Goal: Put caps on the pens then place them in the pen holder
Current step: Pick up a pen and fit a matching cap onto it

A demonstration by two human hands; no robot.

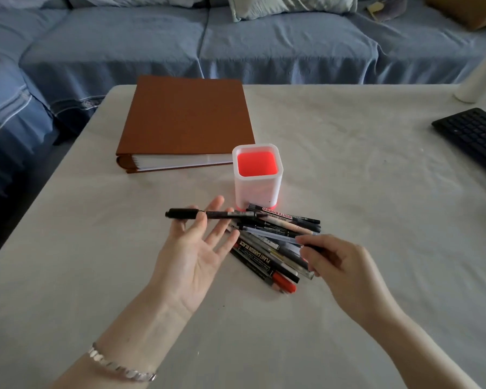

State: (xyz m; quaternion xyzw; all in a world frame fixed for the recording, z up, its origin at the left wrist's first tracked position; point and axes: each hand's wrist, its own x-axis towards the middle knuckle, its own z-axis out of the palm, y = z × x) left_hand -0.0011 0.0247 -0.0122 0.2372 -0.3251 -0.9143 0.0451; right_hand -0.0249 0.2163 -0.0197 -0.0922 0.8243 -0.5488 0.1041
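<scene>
A white square pen holder [258,189] with a glowing red inside stands at the table's middle and has nothing in it. Just in front of it lies a pile of several pens [270,254], mostly black, one red. My left hand [192,256] is palm up left of the pile, its thumb pinching a capped black pen [208,214] that lies level across the fingers. My right hand [340,265] is at the pile's right edge, fingers curled round a short dark piece [314,247]; whether this is a cap or a pen end is hidden.
A thick brown album [185,119] lies behind and left of the holder. A black keyboard [474,136] sits at the right edge, with a white post [480,71] behind it. A blue sofa [208,37] runs along the far side of the table.
</scene>
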